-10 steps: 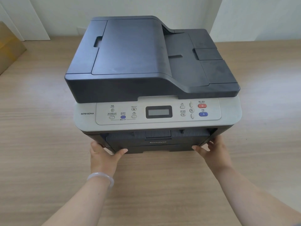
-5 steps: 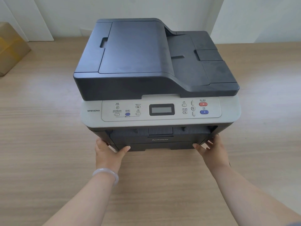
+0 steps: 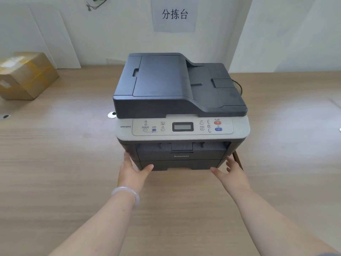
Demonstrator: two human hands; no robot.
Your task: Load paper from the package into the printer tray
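Note:
A dark grey and light grey printer (image 3: pixel 180 85) stands on the wooden table (image 3: pixel 64 163), front towards me. Its paper tray (image 3: pixel 177 164) is a shut drawer at the bottom front. My left hand (image 3: pixel 132 172) clasps the lower left front corner, thumb on the tray face and fingers along the side. My right hand (image 3: pixel 232 174) holds the lower right corner the same way, thumb tip at the tray's edge. A brown taped package (image 3: pixel 27 74) lies at the far left of the table, out of reach of both hands.
A white wall with a paper sign (image 3: pixel 174 14) rises behind the table. A black cable (image 3: pixel 239 87) runs from the printer's right rear. A round cable grommet (image 3: pixel 111 114) sits in the tabletop left of the printer.
The view has drawn back and tilted up, so the printer looks farther away and the wall, sign and package show more. Both hands stay on the printer's lower front corners.

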